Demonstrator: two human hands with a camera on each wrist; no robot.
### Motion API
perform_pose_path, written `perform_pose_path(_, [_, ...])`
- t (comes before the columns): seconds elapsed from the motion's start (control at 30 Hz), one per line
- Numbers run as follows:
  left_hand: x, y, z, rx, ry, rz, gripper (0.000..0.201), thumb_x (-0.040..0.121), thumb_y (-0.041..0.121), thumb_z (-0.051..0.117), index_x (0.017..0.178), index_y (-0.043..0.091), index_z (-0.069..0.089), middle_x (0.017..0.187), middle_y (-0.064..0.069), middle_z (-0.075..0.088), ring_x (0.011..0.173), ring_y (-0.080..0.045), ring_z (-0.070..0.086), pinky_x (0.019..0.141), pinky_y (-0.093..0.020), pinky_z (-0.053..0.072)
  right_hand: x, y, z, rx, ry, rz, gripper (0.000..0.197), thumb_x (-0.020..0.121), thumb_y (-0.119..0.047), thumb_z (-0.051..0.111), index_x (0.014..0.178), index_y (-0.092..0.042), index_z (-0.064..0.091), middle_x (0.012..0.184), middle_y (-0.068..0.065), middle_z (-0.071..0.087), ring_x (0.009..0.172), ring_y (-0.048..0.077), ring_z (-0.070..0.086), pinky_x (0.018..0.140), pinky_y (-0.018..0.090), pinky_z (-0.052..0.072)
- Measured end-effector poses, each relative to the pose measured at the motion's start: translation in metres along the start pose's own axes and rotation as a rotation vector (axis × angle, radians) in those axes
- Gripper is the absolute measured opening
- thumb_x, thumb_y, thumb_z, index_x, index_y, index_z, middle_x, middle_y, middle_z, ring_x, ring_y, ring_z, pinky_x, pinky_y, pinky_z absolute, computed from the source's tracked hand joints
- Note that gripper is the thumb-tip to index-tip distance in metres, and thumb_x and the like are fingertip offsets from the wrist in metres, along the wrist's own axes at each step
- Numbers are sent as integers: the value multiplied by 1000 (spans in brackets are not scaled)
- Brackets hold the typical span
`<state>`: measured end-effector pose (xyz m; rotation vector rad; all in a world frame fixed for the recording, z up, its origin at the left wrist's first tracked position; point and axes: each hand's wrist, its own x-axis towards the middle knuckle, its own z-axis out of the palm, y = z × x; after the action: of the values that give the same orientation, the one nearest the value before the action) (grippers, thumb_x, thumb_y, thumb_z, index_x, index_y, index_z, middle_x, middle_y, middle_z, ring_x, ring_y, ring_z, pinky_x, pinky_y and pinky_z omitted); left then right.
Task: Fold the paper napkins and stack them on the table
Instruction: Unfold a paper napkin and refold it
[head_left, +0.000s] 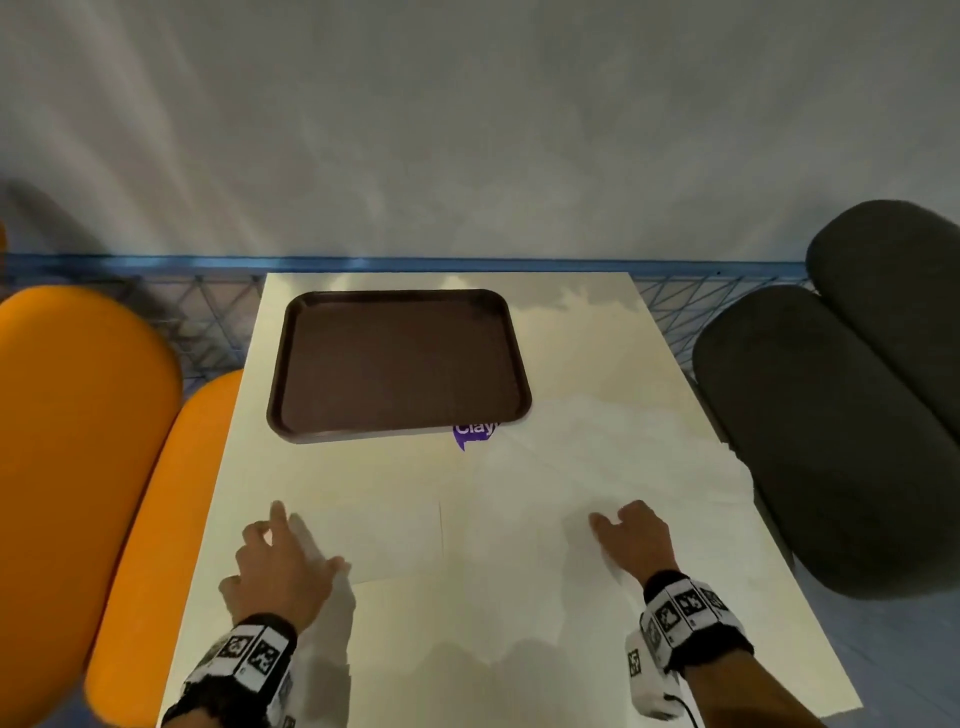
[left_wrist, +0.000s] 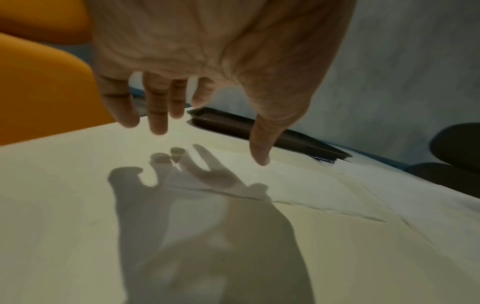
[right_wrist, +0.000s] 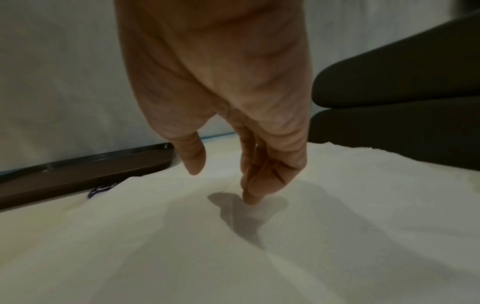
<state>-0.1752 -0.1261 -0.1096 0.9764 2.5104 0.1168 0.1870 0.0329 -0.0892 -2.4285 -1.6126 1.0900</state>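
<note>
A white folded napkin (head_left: 384, 540) lies flat near the table's front left. A larger unfolded white napkin (head_left: 597, 457) spreads over the right half of the table (head_left: 249, 467). My left hand (head_left: 291, 556) hovers over the folded napkin's left edge, its fingers (left_wrist: 158, 115) spread and straight, holding nothing. My right hand (head_left: 631, 535) is over the unfolded napkin (right_wrist: 337, 185), fingers pointing down together. Its fingertips (right_wrist: 250, 197) touch the paper and the thumb stands apart.
An empty brown tray (head_left: 400, 364) sits at the table's far side, with a purple print (head_left: 472, 434) at its near edge. Orange seats (head_left: 78, 415) flank the left, dark grey cushions (head_left: 831, 441) the right. A blue rail (head_left: 208, 262) and a wall lie behind.
</note>
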Motion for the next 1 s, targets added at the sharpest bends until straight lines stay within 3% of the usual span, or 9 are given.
perform_pose_path(0.13, [-8,6,11,122,-104,341,72,93,62,46,155,35,19,164,0,17,148,-18,27,115,-44,33,37,-18,0,108,65,93,83,82,-59,69,131,5,51,128,22,63,116,38,61,93,38,52])
perform_pose_path(0.23, [-14,15,18,166,-258,420,59,97,61,37,151,39,26,165,3,11,146,-15,27,113,-40,35,64,-20,10,73,105,97,100,66,-76,71,123,5,56,117,21,68,105,38,66,89,46,57])
perform_pose_path(0.3, [-15,19,19,232,-285,445,56,96,59,38,147,37,30,161,2,15,139,-16,34,106,-39,42,67,-26,13,57,124,100,101,66,-70,77,127,6,53,121,21,65,108,39,65,91,45,56])
perform_pose_path(0.43, [-14,21,15,262,-313,442,52,96,53,41,144,36,33,157,3,20,135,-14,40,102,-38,46,68,-33,17,90,125,150,89,75,-36,86,135,12,41,135,28,55,124,43,55,100,47,50])
perform_pose_path(0.6, [-12,28,2,227,-369,420,52,97,53,44,146,36,37,159,5,24,138,-14,41,109,-38,41,59,-34,1,101,89,61,26,86,-22,74,89,3,70,87,14,70,95,36,67,66,26,44])
perform_pose_path(0.73, [-10,38,-7,185,-387,389,55,93,55,48,144,36,40,154,4,33,137,-15,41,110,-39,39,42,-22,-27,273,108,-65,10,84,-17,72,83,-9,65,82,2,62,84,29,62,77,32,48])
perform_pose_path(0.83, [-12,70,-16,77,-331,405,64,91,59,54,146,31,40,154,7,38,139,-13,40,114,-32,34,20,-5,-54,546,-55,-148,26,84,-4,61,67,-16,45,71,4,48,68,23,46,66,35,41])
perform_pose_path(0.9, [-23,105,-26,-119,-347,474,70,88,62,59,146,27,41,149,7,46,136,-12,44,109,-24,34,-2,5,-74,678,-179,-210,30,86,1,58,67,-16,41,76,9,45,74,23,47,67,38,40])
perform_pose_path(1.0, [-51,159,-35,-443,-472,499,89,74,72,66,145,25,41,140,8,53,130,-9,49,98,-22,37,-32,25,-103,914,-326,-331,17,88,5,56,80,0,42,88,22,53,87,33,57,78,48,45])
